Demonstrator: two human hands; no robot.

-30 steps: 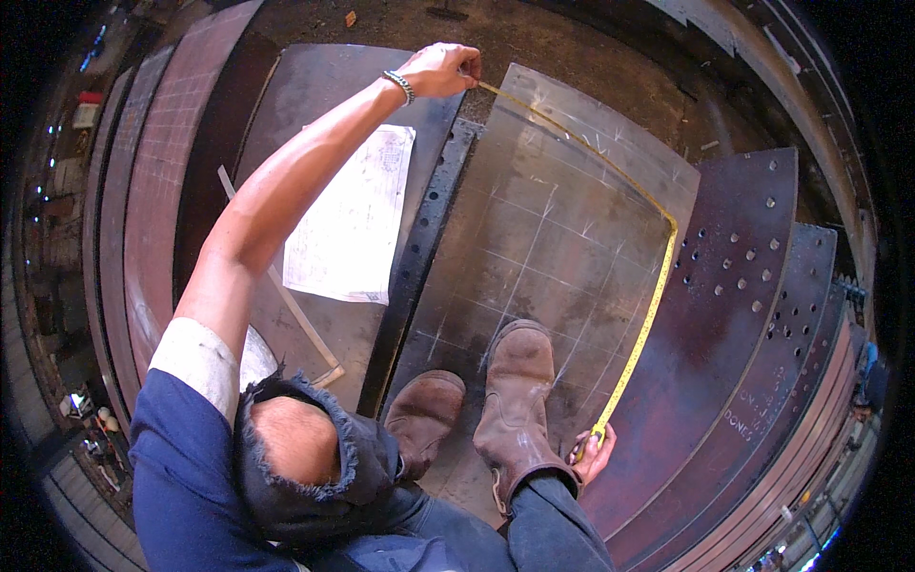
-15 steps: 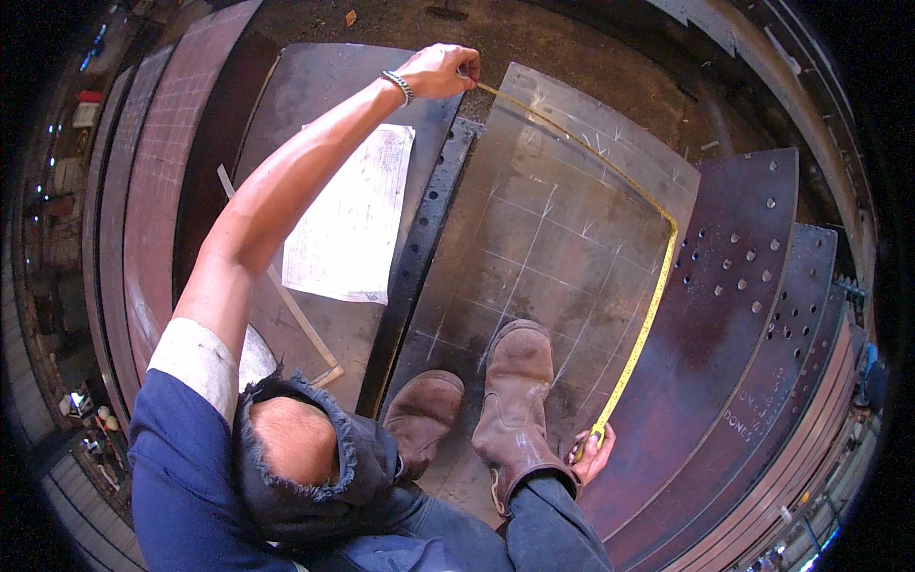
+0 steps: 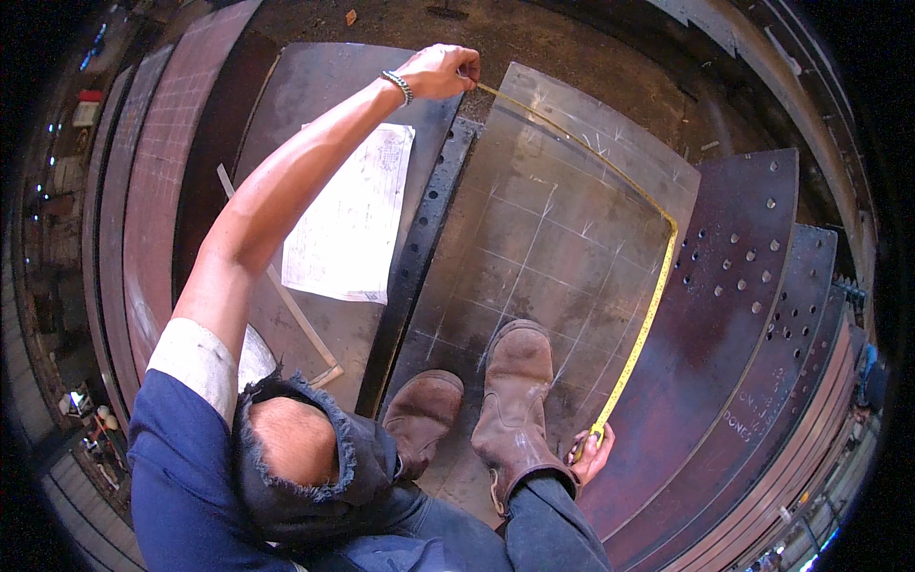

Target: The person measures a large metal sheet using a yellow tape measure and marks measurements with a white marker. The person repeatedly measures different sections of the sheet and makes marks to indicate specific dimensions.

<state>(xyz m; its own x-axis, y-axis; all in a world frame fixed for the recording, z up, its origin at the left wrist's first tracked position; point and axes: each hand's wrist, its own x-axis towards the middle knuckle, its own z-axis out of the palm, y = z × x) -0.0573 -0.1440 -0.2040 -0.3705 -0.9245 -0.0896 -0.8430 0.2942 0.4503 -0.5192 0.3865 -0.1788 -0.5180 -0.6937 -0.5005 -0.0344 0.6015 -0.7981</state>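
Observation:
My left arm stretches forward, and my left hand [image 3: 440, 71] is closed in a pinch on the free end of a tape measure [image 3: 658, 286]. Its yellow blade runs along the far side of a grey steel plate [image 3: 543, 229], bends sharply at the right, and comes back toward me. Low on the right, my right hand [image 3: 595, 459] grips the yellow and black tape case, partly hidden beside my boot. White chalk lines and arrow-like marks cross the plate. My brown boots [image 3: 517, 400] rest at its near end.
A paper drawing [image 3: 353, 224] lies on another steel plate [image 3: 295, 105] to the left, beside a thin metal square [image 3: 310, 334]. A dark bar with holes [image 3: 434, 200] separates the two plates. Drilled reddish plates [image 3: 715, 286] are stacked at the right, and more plates [image 3: 181, 143] stand left.

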